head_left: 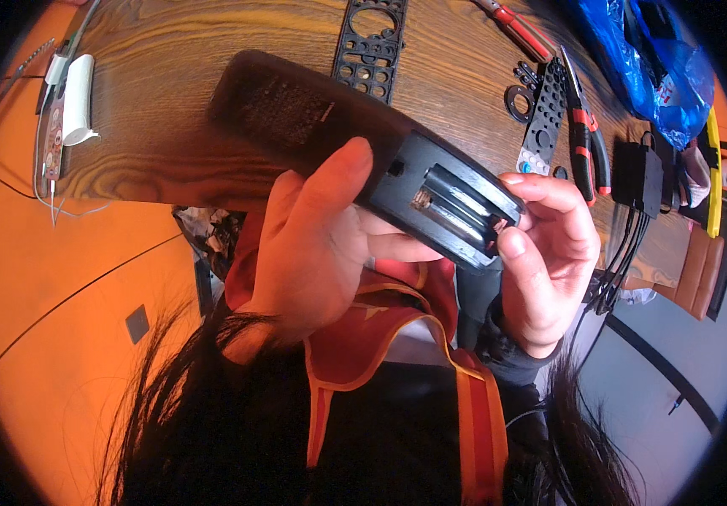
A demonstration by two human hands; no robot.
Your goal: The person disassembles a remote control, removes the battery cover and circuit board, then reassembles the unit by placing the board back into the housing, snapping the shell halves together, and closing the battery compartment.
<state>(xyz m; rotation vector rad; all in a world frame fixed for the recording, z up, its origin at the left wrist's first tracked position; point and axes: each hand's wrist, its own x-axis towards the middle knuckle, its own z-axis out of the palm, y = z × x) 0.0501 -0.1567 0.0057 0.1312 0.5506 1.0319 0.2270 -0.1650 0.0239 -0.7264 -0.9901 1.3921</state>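
A black remote control (304,114) lies back side up across both hands, held above the table's near edge. Its battery compartment (456,202), at the right end, has no cover on it. Metal contacts and long dark rounded shapes show inside; whether these are batteries or bare slots I cannot tell. My left hand (313,244) grips the remote from below, with the thumb on its back and fingers hidden beneath. My right hand (557,253) has its index finger and thumb at the compartment's right end, closed on the remote's edge.
On the wooden table (152,67) lie black perforated plates (367,51), red-handled pliers (583,135), a red screwdriver (519,32) and a blue plastic bag (659,76). A black box with cables (637,177) sits at the right edge. A power strip (53,135) is at left.
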